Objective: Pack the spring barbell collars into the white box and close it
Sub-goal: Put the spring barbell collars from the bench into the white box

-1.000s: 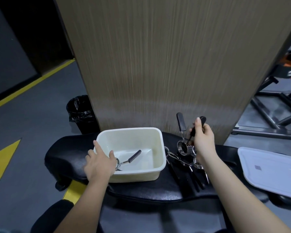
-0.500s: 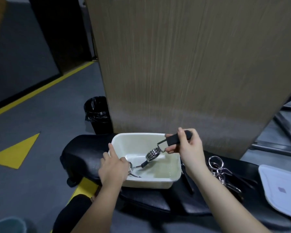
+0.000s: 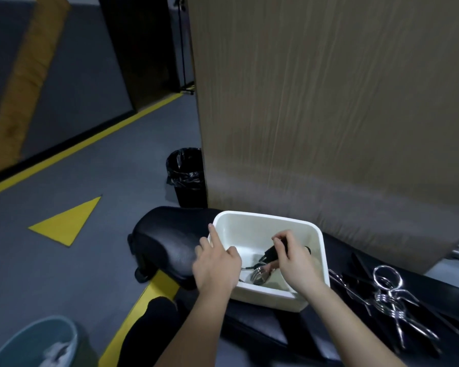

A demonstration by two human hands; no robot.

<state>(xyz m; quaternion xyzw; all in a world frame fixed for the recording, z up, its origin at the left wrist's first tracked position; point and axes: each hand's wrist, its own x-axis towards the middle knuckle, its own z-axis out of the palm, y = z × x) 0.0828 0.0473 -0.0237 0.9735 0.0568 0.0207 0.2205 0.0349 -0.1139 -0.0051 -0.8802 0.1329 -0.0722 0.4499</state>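
Observation:
The white box (image 3: 252, 221) stands open on a black padded bench (image 3: 170, 234). My right hand (image 3: 294, 260) reaches down inside the box, shut on the black handles of a spring collar (image 3: 261, 275) whose steel coil sits near the box floor. My left hand (image 3: 216, 263) rests on the box's near left rim with its fingers spread; it partly hides another collar lying in the box. Several more collars (image 3: 387, 295) lie tangled on the bench to the right of the box. The lid is out of view.
A tall wood-grain panel (image 3: 329, 102) rises right behind the box. A black bin (image 3: 186, 178) with a bag stands on the grey floor to the left. A teal bucket (image 3: 35, 343) sits at the lower left. Yellow floor markings (image 3: 66, 223) run across the floor.
My right hand has carried the collar from above the box's right side down into the box. The view has swung left, so the lid has left the frame. My left hand stays at the rim.

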